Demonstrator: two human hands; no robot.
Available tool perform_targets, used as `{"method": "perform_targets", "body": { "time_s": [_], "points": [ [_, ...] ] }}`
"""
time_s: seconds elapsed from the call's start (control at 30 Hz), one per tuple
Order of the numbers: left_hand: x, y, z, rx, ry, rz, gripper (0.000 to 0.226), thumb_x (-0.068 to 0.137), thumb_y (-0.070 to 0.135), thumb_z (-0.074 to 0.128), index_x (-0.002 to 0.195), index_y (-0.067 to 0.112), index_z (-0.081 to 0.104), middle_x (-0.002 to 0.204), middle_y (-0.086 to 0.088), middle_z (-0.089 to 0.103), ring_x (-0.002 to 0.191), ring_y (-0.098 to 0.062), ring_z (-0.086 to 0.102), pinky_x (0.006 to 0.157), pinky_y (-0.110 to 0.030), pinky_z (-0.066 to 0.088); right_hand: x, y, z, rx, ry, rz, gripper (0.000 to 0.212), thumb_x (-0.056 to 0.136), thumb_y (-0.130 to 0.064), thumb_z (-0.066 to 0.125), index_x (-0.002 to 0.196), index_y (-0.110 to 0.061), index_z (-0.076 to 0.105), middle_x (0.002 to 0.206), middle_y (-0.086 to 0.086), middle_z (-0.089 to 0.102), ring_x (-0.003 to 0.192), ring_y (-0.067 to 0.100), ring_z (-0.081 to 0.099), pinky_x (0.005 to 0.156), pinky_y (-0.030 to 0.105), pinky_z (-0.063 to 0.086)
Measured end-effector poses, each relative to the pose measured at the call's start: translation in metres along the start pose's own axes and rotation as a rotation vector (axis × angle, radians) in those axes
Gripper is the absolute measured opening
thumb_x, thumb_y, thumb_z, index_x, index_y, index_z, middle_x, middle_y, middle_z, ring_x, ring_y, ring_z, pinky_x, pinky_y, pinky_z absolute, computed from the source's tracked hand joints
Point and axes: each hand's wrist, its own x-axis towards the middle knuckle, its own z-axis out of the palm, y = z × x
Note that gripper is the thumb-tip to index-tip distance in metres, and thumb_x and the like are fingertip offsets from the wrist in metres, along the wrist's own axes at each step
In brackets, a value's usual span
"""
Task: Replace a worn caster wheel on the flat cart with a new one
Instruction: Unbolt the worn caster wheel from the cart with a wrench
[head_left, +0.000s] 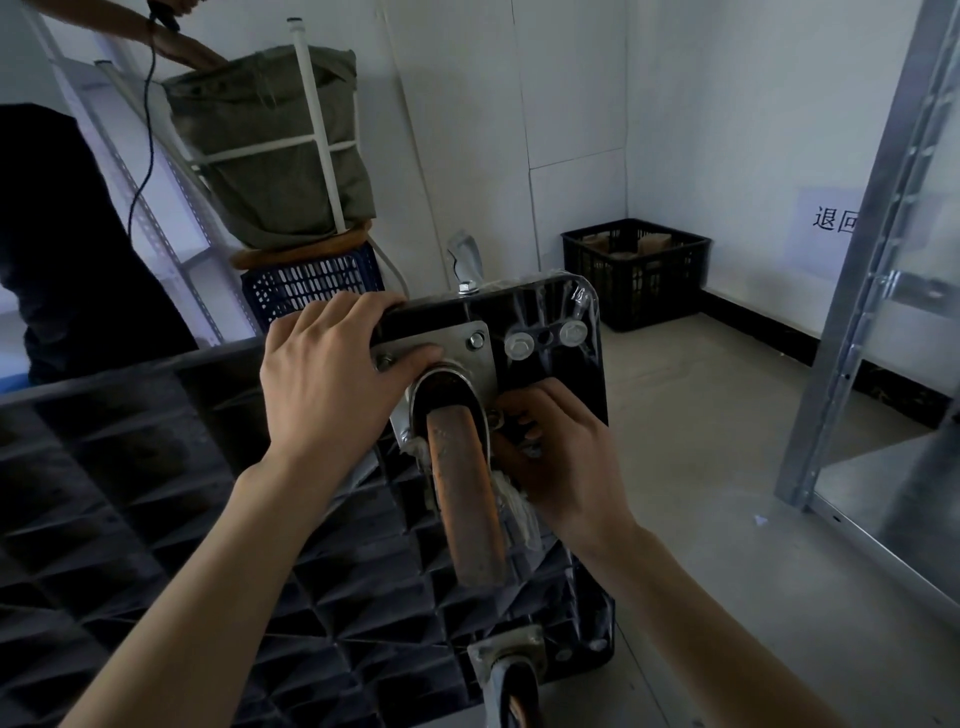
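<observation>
I've got the black ribbed plastic flat cart tipped up on its side, underside facing me, and my left hand is curled over its top edge, fingers wrapped round the rim and thumb pressing down on the square silver mounting plate of the caster. That plate sits flat against the cart's corner, with one bolt head showing at its upper right and another just beside my thumb. The worn orange-brown caster wheel hangs out of its metal fork toward me, tread scuffed and dirty, with scraps of clear plastic wrap clinging around the fork. My right hand is tucked in right beside the fork, fingers curled in against the plate's lower right corner; what they are pinching there is hidden in shadow, so I cannot tell. A second grey caster sticks out of the cart's near corner at the bottom. Behind the cart stands a blue plastic crate with a grey-green cloth bag above it, and a black plastic crate sits in the far corner of the room
</observation>
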Motion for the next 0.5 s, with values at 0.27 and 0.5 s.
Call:
{"method": "perform_targets", "body": {
  "time_s": [0.27, 0.5],
  "points": [
    [0.0006, 0.0004, 0.0000, -0.001, -0.005, -0.005, 0.057, 0.084, 0.071, 0.061, 0.125, 0.032, 0.063, 0.115, 0.007, 0.068, 0.112, -0.023, 0.060, 0.101, -0.040, 0.038, 0.0016, -0.0006, -0.0015, 0.033, -0.020, 0.038, 0.024, 0.084, -0.019, 0.078, 0.107, -0.016, 0.072, 0.105, -0.007, 0.063, 0.088, 0.006, 0.061, 0.073, 0.020, 0.053],
    [0.0008, 0.0006, -0.0003, 0.000, -0.008, -0.005, 0.057, 0.083, 0.071, 0.062, 0.124, 0.031, 0.064, 0.115, 0.006, 0.069, 0.111, -0.023, 0.061, 0.100, -0.040, 0.038, -0.0007, 0.0010, 0.0002, 0.039, -0.009, 0.023, 0.028, 0.086, -0.022, 0.074, 0.114, -0.016, 0.070, 0.109, -0.006, 0.063, 0.092, 0.012, 0.064, 0.074, 0.029, 0.057]
  ]
}}
